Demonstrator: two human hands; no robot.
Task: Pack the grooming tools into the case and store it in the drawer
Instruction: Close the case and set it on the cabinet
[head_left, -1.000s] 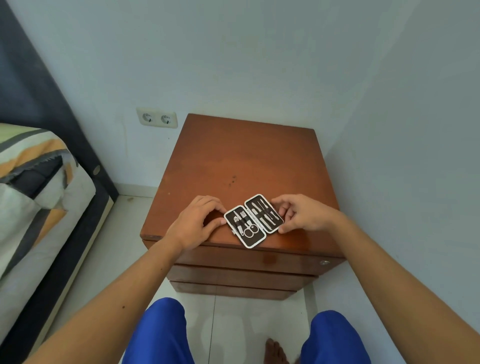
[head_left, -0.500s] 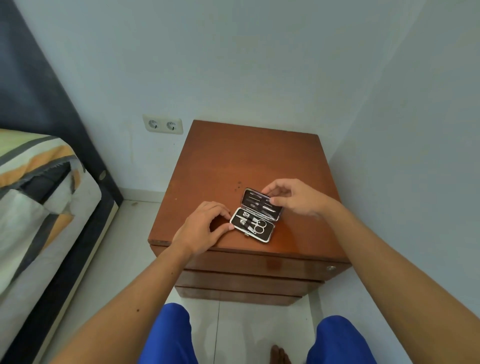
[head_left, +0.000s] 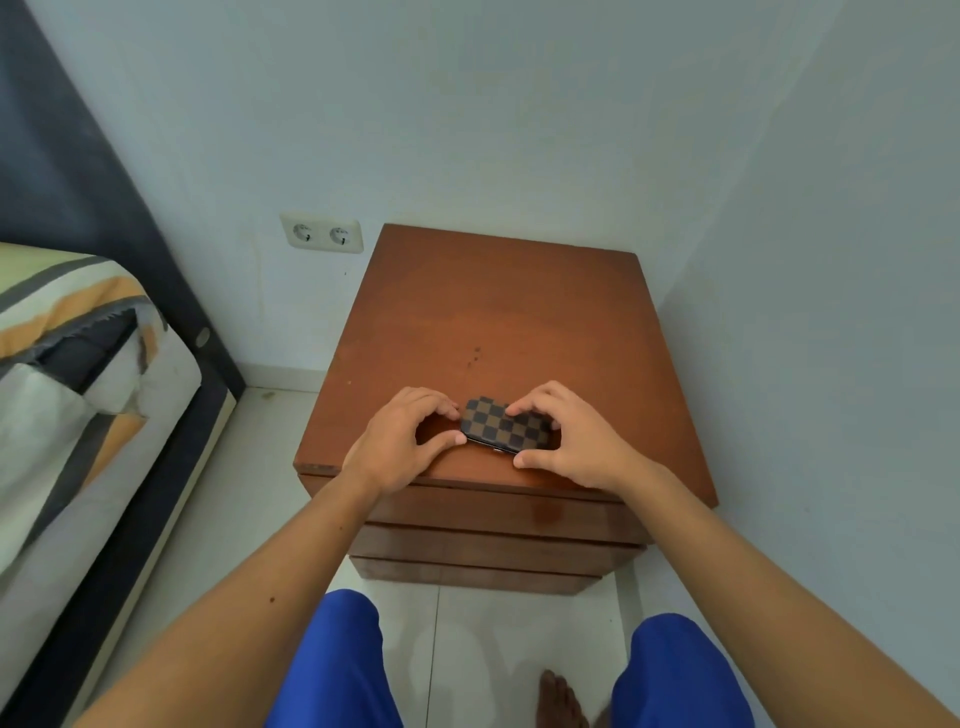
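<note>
The grooming case (head_left: 503, 428) lies closed near the front edge of the brown nightstand (head_left: 493, 317). Its brown and black checkered cover faces up, so the tools inside are hidden. My left hand (head_left: 400, 441) grips the case's left end between curled fingers and thumb. My right hand (head_left: 566, 439) grips the right end, fingertips on the lid and thumb at the front edge. The stacked drawer fronts (head_left: 493, 519) below the top are closed.
A bed (head_left: 78, 395) with a striped cover stands to the left, with a strip of tiled floor (head_left: 249, 499) between it and the nightstand. A double wall socket (head_left: 321, 234) sits behind. A wall stands close on the right. My knees and a bare foot are below.
The case lay open and flat a second ago. My right hand folded the far half over onto the near half, and now it is closed with both hands on it.
</note>
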